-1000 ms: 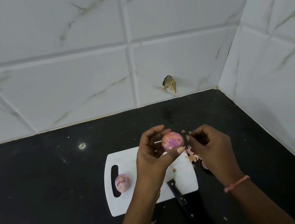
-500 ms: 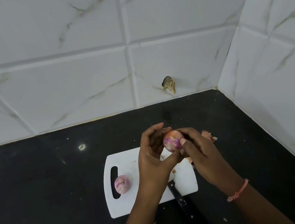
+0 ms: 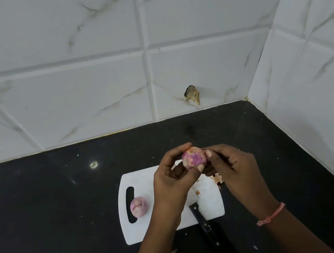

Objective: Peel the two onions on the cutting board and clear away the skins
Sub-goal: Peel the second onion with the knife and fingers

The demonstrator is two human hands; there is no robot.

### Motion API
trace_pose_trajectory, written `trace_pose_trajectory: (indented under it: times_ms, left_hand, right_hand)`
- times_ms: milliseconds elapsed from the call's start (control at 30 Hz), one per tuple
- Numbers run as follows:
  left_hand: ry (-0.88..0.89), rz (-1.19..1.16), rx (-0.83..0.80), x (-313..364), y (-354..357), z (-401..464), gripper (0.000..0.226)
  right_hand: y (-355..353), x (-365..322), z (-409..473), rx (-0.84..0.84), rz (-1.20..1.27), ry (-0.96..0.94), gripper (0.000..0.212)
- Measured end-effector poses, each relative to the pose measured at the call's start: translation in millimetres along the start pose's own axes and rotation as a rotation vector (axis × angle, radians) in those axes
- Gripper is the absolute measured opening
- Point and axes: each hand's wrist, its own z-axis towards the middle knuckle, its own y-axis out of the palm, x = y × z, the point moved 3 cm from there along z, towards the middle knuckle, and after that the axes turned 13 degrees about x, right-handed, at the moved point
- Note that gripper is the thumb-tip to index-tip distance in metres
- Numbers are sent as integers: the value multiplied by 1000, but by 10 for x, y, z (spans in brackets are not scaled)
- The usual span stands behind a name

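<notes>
White marble-veined tiles (image 3: 89,90) back a black countertop (image 3: 43,213) that runs into a corner on the right, with a chipped brown hole (image 3: 192,95) in the tile just above the counter edge. Small pale flecks lie scattered over the dark surface. On it sits a white cutting board (image 3: 148,229) with a slot handle at its left end. Just right of that slot, a peeled purple onion (image 3: 139,206) rests on the board. Further right, the left hand (image 3: 171,183) is raised above the board, its fingers and thumb curled round a second onion (image 3: 194,157), purple with a patch of orange skin at its top. A black-handled knife (image 3: 204,224) lies below the hands, its blade on the board and its handle reaching over the near edge onto the counter. A few onion skins (image 3: 218,180) lie at the board's right edge. The right hand (image 3: 232,168) meets the held onion from the right, thumb and fingertips pinching at its surface. A pink thread bracelet (image 3: 270,215) circles the right wrist.
</notes>
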Motion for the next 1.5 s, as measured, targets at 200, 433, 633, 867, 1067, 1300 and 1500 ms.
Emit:
trace_pose_trajectory:
  times_ms: [200,433,633,867,1067,1300,1500]
  left_hand:
    - [-22,-33,35,-12,-7,11,43]
    - [-97,-81,20,-22,20,-8,46]
    - [-275,-204,42,-97,66,-36,54]
    - [-373,-341,31,-92,53,9,58]
    - [-329,-281,-15,-92,69,35,57]
    - [-258,-196,-76,-67,61,48,46]
    - [-268,-137,-104,-72,26,47,44]
  right_hand:
    - [-31,-81,-10,57,138,129,32]
    - [-6,-59,5,50,116,140,8]
    - [41,-84,-46,44,68,111,7]
    - [-149,205,76,191,-182,185,12]
    - [-167,90,100,61,-251,2,31]
    - [-76,-134,107,-190,106,-146,27]
    - [-106,-114,116,-186,140,-105,15]
